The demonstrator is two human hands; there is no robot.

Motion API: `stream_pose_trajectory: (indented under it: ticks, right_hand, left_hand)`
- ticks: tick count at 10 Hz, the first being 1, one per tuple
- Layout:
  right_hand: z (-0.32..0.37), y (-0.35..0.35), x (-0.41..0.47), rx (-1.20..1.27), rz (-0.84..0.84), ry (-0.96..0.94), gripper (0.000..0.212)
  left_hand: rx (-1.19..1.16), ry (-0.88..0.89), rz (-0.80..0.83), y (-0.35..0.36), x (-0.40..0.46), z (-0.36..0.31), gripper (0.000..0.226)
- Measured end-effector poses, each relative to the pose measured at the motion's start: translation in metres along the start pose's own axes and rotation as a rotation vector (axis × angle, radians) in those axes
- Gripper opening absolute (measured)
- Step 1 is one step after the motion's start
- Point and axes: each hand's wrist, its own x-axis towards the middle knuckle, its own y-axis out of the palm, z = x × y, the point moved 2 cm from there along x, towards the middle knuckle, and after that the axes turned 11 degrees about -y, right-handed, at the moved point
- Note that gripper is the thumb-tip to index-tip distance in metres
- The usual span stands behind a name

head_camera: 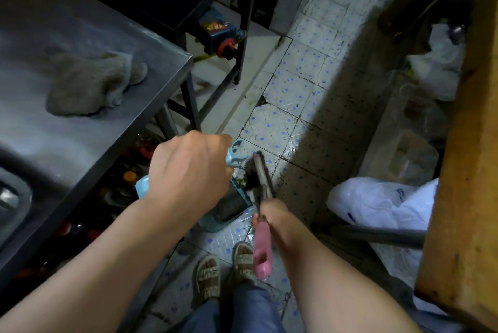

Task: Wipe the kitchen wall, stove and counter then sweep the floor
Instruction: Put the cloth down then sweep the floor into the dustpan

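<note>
Gripping a blue dustpan handle [229, 156] in left hand [188, 168], right hand [272, 211] clasping pink-handled broom [261, 249], debris in dustpan [229, 204].

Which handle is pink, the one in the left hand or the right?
The broom handle in the right hand is pink; the left hand grips the light blue dustpan handle.

A small working kitchen, probably a home one: a steel counter [94, 36] with a sink [13, 197], a gas cylinder [218, 33] underneath, a stained tiled floor [296, 76].
</note>
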Motion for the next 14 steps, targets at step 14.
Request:
stream_pose_trajectory:
  ticks: [14]
  right_hand:
    - [0.04, -0.063, 0.003, -0.953, 0.275, -0.153, 0.032]
  left_hand:
    - [-0.125, -0.704, -0.063, 0.018, -0.131, -0.089, 0.03]
